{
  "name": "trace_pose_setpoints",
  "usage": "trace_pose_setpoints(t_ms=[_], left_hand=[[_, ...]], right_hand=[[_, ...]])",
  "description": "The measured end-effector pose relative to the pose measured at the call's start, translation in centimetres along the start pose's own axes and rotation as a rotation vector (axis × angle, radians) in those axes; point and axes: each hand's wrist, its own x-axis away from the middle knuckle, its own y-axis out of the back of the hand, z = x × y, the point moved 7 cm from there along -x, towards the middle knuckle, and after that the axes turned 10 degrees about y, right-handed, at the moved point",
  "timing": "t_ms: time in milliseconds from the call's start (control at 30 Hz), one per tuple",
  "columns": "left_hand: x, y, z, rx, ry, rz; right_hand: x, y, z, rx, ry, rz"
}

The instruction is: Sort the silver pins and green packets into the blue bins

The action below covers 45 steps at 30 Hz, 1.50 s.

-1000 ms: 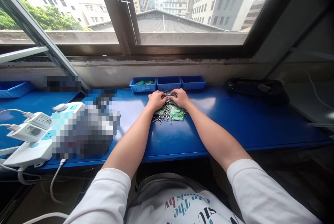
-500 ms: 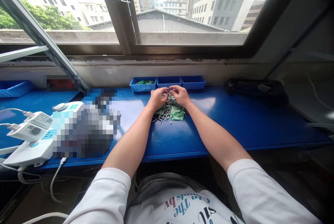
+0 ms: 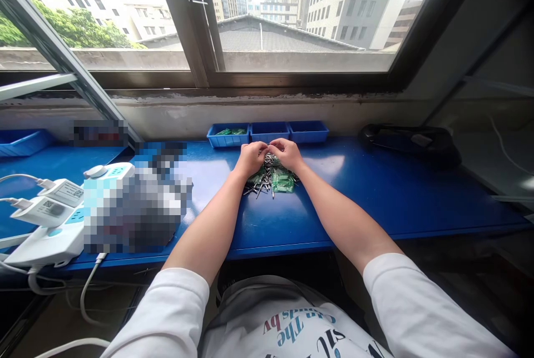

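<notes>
Over the far side of a small pile, my left hand (image 3: 252, 158) and my right hand (image 3: 287, 154) meet with their fingertips almost touching. Both are closed in a pinch, and whatever sits between the fingers is too small to make out. Beneath and in front of them lie many thin, shiny metal pins (image 3: 261, 185), heaped loosely. Green pieces (image 3: 282, 182), perhaps small packets or boards, are mixed into the heap, mostly on its right side. My hands cover part of the pile's far edge.
Behind the hands stand a blue bin with green pieces (image 3: 228, 134), a middle blue bin (image 3: 270, 129) and a right blue bin (image 3: 309, 132). A white power strip (image 3: 70, 230) with plugs lies left, beside a blurred-out item (image 3: 137, 208). A black bag-like object (image 3: 411, 144) rests right on the blue table (image 3: 375, 202).
My fingertips have come closer together, with the right hand shifted slightly left. The pile looks the same.
</notes>
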Motion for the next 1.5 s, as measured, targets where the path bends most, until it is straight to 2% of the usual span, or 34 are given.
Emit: trace_pose_setpoints(t_ms=[133,333,800,900,1000,1100,1167,1333,1500], left_hand=[[0.0,0.3,0.1,0.006,0.006,-0.033],[0.0,0.3,0.1,0.044,-0.005,-0.041],[-0.1,0.1,0.5,-0.043,0.058,-0.005],[-0.1,0.3,0.8,-0.046,0.084,-0.046],[-0.2,0.5,1.3,-0.065,0.118,-0.081],[-0.2,0.4,1.7,-0.093,0.148,-0.064],[-0.1,0.3,1.7,-0.106,0.156,-0.051],[-0.1,0.1,1.9,-0.119,0.158,-0.035],[0.0,-0.2,2.1,-0.105,0.154,-0.024]], right_hand=[[-0.1,0.7,0.5,0.037,0.040,-0.038],[0.0,0.8,0.0,0.017,-0.022,-0.035],[-0.2,1.3,-0.4,-0.099,-0.050,-0.092],[-0.3,2.1,-0.9,-0.007,-0.059,-0.144],[-0.3,3.6,-1.2,0.230,-0.074,-0.204],[-0.2,4.7,-1.8,0.488,-0.122,-0.165],[-0.1,5.1,-2.5,0.581,-0.168,-0.131],[0.2,6.1,-4.3,0.668,-0.287,-0.122],[0.4,6.3,-5.0,0.673,-0.345,-0.096]])
